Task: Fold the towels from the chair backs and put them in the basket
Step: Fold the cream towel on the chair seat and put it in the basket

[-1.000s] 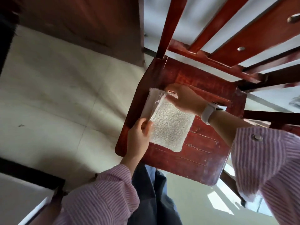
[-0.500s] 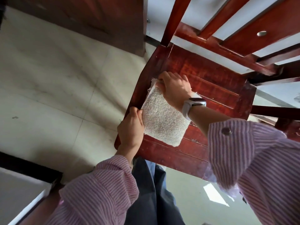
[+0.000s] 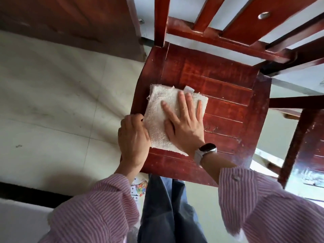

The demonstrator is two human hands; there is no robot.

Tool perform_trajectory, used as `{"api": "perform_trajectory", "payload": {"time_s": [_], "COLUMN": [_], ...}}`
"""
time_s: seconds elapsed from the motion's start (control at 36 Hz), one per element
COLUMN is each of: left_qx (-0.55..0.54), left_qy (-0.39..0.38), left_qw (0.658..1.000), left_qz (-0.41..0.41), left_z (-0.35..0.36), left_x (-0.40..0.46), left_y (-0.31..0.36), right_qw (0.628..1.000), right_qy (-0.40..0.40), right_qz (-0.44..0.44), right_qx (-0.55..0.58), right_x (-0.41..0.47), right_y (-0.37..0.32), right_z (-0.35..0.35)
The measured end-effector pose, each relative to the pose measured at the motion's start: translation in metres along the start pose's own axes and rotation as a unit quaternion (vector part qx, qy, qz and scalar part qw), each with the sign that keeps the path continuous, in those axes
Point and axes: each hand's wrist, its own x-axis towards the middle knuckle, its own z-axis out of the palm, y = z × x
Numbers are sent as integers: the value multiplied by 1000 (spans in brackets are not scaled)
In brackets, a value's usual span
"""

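A small white towel point(image 3: 157, 109), folded into a thick square, lies on the left part of a red wooden chair seat point(image 3: 228, 95). My right hand point(image 3: 184, 123), with a watch on its wrist, lies flat on the towel with the fingers spread. My left hand point(image 3: 134, 137) has its fingers curled at the towel's near left edge, at the seat's rim. A small white tag sticks out at the towel's far edge. No basket is in view.
The chair's slatted back point(image 3: 219, 32) rises at the top. A second red chair point(image 3: 301, 141) stands at the right. A dark wooden panel point(image 3: 70, 20) stands top left over pale floor tiles point(image 3: 52, 102). My legs are below the seat.
The towel's left flap has been folded flat. My right hand went from gripping the far corner to lying spread on top. My left hand stayed at the near left edge.
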Motion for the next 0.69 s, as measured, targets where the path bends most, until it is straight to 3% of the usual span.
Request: {"api": "perform_trajectory", "payload": {"time_s": [0.08, 0.17, 0.25, 0.31, 0.36, 0.44, 0.5, 0.61, 0.69], "left_qx": [-6, 29, 53, 68, 55, 42, 44, 45, 41], "left_qy": [-18, -116, -203, -212, -197, -161, -166, -201, -191], "left_qw": [995, 974, 958, 952, 953, 956, 955, 947, 956], "left_qz": [102, 192, 196, 208, 225, 243, 243, 246, 221], "left_z": [-9, -7, 0, 1, -4, -13, -17, -14, -15], "left_x": [11, 27, 44, 51, 55, 65, 75, 92, 100], "left_y": [7, 13, 9, 5, 5, 13, 21, 35, 45], "right_qw": [1000, 999, 1000, 998, 988, 934, 885, 825, 796], "right_qy": [13, 10, 0, 27, 54, 62, -8, -147, -169], "right_qz": [-12, -20, -20, -5, 73, 267, 372, 430, 446], "right_qx": [-18, -26, 0, 60, 124, 231, 279, 335, 371], "right_x": [-1, -4, -3, -7, -20, -48, -61, -66, -59], "right_y": [4, 7, 7, 8, 7, 0, -5, -11, -5], "right_z": [7, 10, 7, 2, -7, -19, -23, -24, -33]}}
